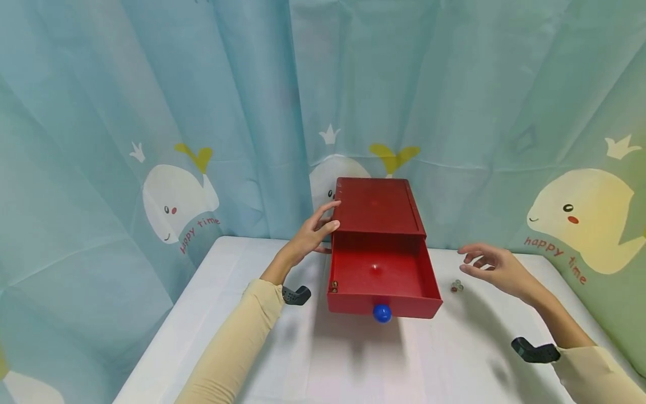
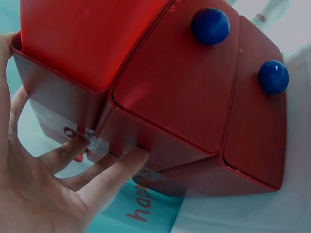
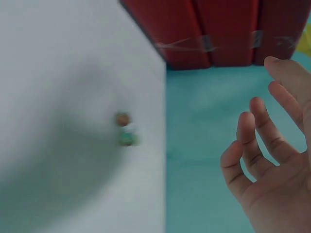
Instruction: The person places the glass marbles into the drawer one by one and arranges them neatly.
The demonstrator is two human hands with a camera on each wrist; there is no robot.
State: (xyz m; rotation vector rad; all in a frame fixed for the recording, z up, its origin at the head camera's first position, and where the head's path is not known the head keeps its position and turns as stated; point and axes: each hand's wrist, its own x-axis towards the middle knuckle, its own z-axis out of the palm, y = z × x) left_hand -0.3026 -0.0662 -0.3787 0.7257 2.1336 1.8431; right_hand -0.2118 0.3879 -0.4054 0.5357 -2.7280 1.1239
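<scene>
A red drawer cabinet (image 1: 378, 205) of stacked boxes stands on the table, its top drawer (image 1: 398, 275) pulled out. A small gold-coloured thing (image 1: 334, 287) sits in that drawer's front left corner; its kind is too small to tell. My left hand (image 1: 305, 238) rests against the cabinet's left side. In the left wrist view its fingers (image 2: 114, 177) spread along the side walls, below the pulled-out drawer. My right hand (image 1: 497, 270) hovers right of the cabinet with loosely bent fingers and nothing in them. Beneath it lies a little cluster of clear and reddish beads or marbles (image 1: 456, 286), blurred in the right wrist view.
Blue round knobs (image 2: 273, 76) stick out from the drawer fronts. The white table (image 1: 272, 359) carries the cabinet. Behind it hangs a blue-green curtain (image 1: 242, 101) printed with whales, close to the table's back edge.
</scene>
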